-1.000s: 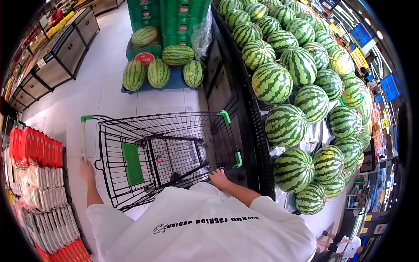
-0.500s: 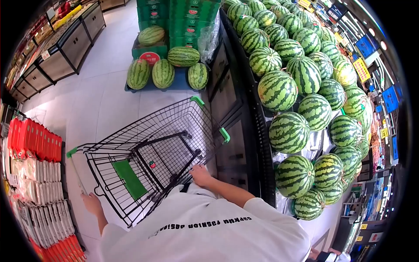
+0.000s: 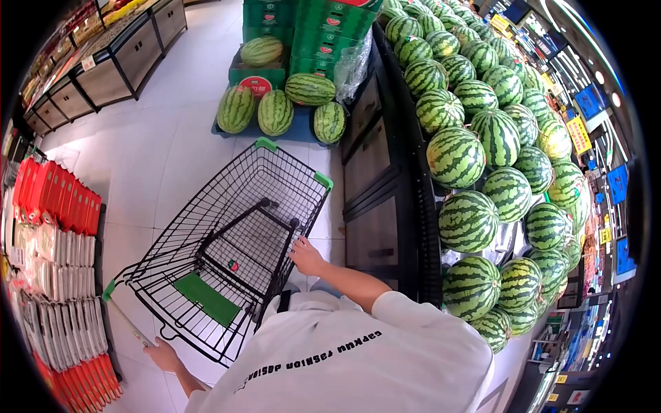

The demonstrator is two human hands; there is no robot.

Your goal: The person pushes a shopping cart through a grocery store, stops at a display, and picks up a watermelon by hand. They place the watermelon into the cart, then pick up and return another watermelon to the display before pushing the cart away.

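Black wire shopping cart (image 3: 200, 206) skewed: left hand (image 3: 164, 356) grips handle (image 3: 124, 318), right hand (image 3: 306, 256) grasps rim (image 3: 313, 206). Green corner (image 3: 323, 180) may clip black watermelon stand (image 3: 372, 220).

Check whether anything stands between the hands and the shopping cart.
Nothing visible does. The left hand holds the shopping cart by its handle, and the right hand touches its side rim directly.

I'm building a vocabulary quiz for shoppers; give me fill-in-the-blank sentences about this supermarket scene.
The shopping cart is ____ inside.
Its corner guards are coloured ____.
The striped fruits piled on the stand are ____.
The left hand holds the cart's ____.
Missing: empty; green; watermelons; handle.
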